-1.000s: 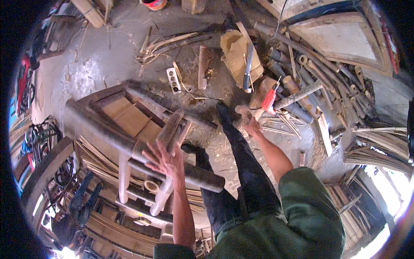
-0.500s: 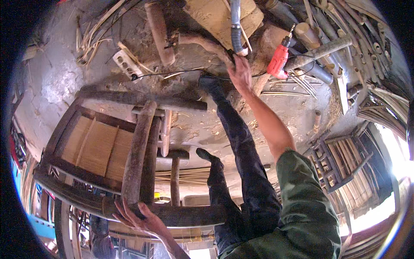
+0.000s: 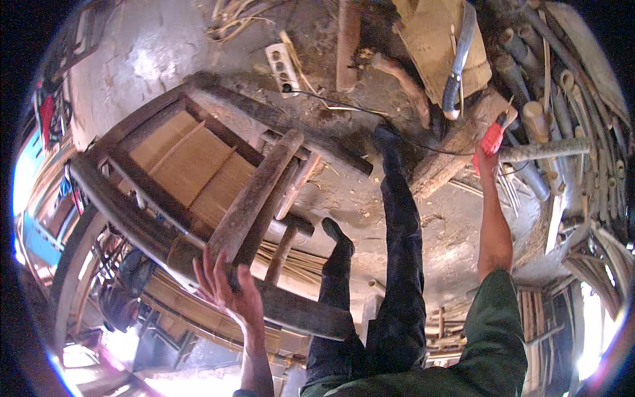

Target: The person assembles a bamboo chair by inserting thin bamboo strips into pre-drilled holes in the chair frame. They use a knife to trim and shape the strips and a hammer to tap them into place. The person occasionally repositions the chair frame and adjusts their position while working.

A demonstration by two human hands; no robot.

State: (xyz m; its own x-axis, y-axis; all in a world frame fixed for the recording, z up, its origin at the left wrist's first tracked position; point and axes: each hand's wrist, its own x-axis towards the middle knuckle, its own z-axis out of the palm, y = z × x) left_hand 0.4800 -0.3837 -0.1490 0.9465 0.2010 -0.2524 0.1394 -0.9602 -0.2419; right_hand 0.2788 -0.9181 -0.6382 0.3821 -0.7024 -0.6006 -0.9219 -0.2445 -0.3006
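My right hand [image 3: 487, 163] is closed round the grip of a red power drill [image 3: 492, 137], whose bit points up and away. The drill lies at the end of a short pole. My left hand [image 3: 233, 292] has its fingers spread at the near rail of a dark bamboo chair-like frame [image 3: 132, 206], beside a slanting crosspiece [image 3: 254, 192]. Whether the palm touches the rail I cannot tell. The frame is tipped over and holds a light brown panel [image 3: 188, 159]. A saw [image 3: 463, 49] with a black handle lies on a brown board [image 3: 423, 40].
A white power strip [image 3: 282, 69] with a dark cable [image 3: 344, 111] running right lies on the floor. Several bamboo poles [image 3: 569, 112] are stacked at the right. A thick wooden block [image 3: 440, 162] sits left of the drill. My legs [image 3: 402, 264] stretch forward between frame and drill.
My right hand has left the saw's handle, moved right and taken hold of the drill. My left hand stays by the frame's rail, fingers raised more. The view has turned.
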